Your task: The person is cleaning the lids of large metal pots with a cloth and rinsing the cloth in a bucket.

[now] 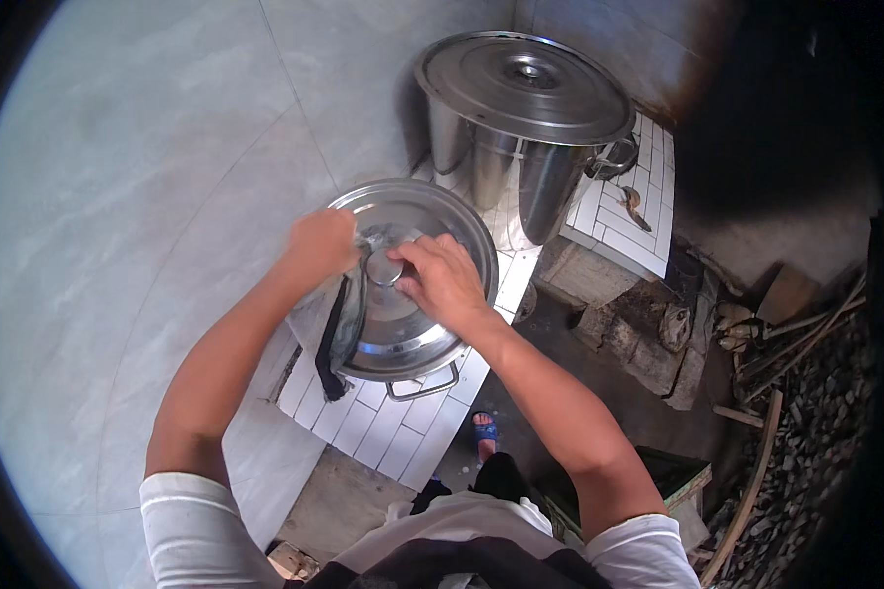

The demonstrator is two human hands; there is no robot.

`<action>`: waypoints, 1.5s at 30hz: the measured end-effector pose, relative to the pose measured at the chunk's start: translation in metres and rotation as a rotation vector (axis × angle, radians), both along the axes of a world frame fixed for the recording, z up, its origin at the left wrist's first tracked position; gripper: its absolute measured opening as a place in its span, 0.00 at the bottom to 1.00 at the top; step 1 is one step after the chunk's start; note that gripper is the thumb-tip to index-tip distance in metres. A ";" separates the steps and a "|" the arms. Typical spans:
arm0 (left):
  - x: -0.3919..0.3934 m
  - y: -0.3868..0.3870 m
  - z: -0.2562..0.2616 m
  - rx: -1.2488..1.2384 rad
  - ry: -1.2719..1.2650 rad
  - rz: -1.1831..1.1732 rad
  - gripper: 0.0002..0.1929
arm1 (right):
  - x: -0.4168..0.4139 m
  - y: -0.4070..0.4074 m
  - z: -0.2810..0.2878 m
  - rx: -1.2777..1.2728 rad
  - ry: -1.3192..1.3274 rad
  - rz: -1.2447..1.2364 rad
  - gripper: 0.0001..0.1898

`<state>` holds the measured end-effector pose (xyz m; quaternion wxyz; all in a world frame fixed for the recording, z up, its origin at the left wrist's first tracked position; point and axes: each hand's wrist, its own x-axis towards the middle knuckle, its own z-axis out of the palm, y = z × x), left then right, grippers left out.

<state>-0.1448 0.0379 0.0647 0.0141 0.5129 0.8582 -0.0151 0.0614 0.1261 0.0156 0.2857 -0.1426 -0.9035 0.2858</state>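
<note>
Just in front of me a round stainless-steel lid covers a steel pot, whose loop handle sticks out on the near side. My right hand reaches over the lid, with thumb and forefinger at the rim of its round metal knob. A grey and black cloth hangs from my left hand, which is closed in a fist left of the knob. The cloth drapes over the lid's left edge down to the tiles. The pot's body is mostly hidden under the lid.
A larger lidded steel pot stands behind on the white tiled ledge. A brown curved scrap lies on the tiles at right. Lower right are firewood sticks, a heap of dark lumps and a wooden strip. A marble-patterned wall borders the left.
</note>
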 end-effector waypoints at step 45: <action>0.023 -0.007 0.003 -0.147 0.145 -0.224 0.08 | 0.007 0.007 -0.007 -0.014 0.002 -0.028 0.22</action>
